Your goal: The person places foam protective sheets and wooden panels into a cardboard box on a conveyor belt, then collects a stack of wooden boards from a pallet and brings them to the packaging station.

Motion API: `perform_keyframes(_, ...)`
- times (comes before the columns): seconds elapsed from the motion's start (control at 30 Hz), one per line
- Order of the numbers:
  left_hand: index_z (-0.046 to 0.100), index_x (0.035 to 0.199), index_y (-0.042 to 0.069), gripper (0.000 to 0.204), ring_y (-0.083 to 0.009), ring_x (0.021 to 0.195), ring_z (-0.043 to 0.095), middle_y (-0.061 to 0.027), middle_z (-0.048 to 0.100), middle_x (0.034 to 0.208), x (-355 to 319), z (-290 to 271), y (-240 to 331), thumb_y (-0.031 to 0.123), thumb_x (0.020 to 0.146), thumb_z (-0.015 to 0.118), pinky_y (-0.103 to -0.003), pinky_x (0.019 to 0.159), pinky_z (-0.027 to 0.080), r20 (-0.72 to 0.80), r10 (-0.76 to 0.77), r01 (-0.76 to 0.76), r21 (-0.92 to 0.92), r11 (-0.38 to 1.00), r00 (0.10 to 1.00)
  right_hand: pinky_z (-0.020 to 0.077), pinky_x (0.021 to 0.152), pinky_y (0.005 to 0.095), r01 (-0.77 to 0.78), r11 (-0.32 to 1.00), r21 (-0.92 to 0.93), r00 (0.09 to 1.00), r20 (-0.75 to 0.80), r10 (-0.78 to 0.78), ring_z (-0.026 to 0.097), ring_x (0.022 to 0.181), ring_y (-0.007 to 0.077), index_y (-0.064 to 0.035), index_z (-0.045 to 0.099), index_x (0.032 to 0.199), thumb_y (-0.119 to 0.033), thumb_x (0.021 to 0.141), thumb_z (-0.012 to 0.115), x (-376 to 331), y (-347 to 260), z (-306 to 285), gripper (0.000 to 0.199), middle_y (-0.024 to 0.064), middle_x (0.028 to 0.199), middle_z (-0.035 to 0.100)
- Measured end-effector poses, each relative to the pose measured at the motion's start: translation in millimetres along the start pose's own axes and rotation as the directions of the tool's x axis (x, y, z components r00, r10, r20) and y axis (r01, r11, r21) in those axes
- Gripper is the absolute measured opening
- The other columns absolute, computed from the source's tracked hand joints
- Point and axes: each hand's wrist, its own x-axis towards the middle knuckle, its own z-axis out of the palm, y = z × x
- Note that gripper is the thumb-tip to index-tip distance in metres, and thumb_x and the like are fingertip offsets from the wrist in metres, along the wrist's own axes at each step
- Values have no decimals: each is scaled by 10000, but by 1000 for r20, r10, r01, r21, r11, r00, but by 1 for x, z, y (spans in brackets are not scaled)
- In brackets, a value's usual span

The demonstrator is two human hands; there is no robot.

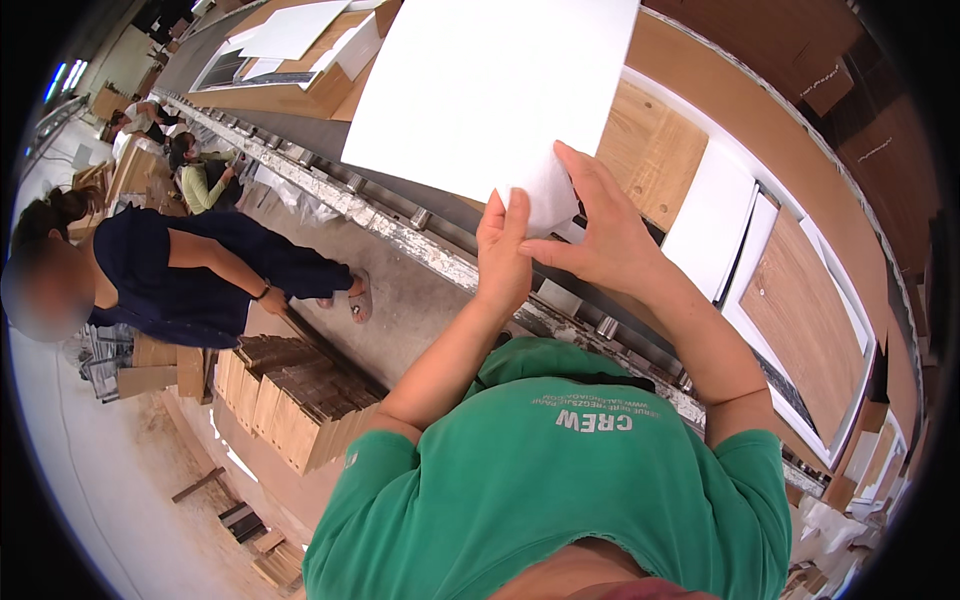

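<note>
A large plain white sheet or panel (490, 90) rises in front of me above the work line. At its near corner is a crumpled, soft white piece (549, 200); whether it belongs to the sheet I cannot tell. My left hand (505, 245) pinches this soft piece, thumb and fingers pointing up. On its other side my right hand (610, 225) curves round with fingers stretched out and thumb reaching toward my left hand. Its fingertips lie against the white surface. Under and beside the sheet, a wood-grain panel (650, 150) lies in an opened carton.
Another open carton (810, 320) holds wood-grain and white boards at right; a further carton (290, 60) lies far left. A worn metal conveyor rail (400, 235) runs before me. A co-worker (180, 260) stands left by stacked wooden strips (290, 400). Other people work farther back.
</note>
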Motion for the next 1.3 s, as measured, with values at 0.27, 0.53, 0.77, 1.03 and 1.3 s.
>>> perform_keyframes(0.27, 401, 1271, -10, 418, -167, 1111, 472, -91, 492, 1224, 0, -5, -3, 264, 955, 410, -330, 951, 370, 61, -44, 38, 98, 994, 997, 356, 982, 363, -198, 973, 119, 980, 53, 192, 464, 1143, 293, -16, 281, 1354, -117, 663, 641, 1, 14, 6, 786, 199, 1257, 445)
perform_keyframes(0.53, 593, 1065, -19, 270, -25, 698, 520, -3, 625, 812, 21, 1, -12, 190, 900, 544, -186, 586, 406, -34, -18, 26, 266, 964, 999, 445, 884, 294, -344, 585, 735, 937, 313, 157, 525, 1017, 176, -27, 381, 1320, -12, 618, 588, -5, 66, -12, 732, 125, 1120, 531)
perform_keyframes(0.77, 582, 876, 0, 215, -60, 678, 515, 4, 574, 766, 55, -12, -9, 195, 911, 497, -215, 602, 419, -160, 102, -77, 156, 985, 982, 406, 918, 336, -295, 955, -12, 951, 97, 295, 490, 1068, 309, 8, 469, 1242, -129, 595, 633, -64, 117, -46, 681, 216, 1184, 510)
perform_keyframes(1.03, 587, 938, 1, 258, -53, 743, 482, 4, 550, 818, 70, -18, -22, 241, 919, 492, -216, 667, 402, -134, 93, -62, 223, 973, 987, 368, 969, 376, -184, 918, -351, 970, 84, 226, 419, 1113, 361, 50, 511, 1176, -121, 661, 639, -96, 134, -18, 557, 236, 1240, 464)
perform_keyframes(1.3, 572, 834, 6, 248, -33, 691, 442, 32, 518, 742, 58, -23, -17, 229, 918, 505, -206, 617, 380, -165, 42, -24, 110, 994, 985, 389, 926, 366, -200, 797, -570, 970, -3, 242, 438, 1039, 335, 36, 580, 1096, -122, 683, 651, -100, 126, -17, 448, 195, 1161, 488)
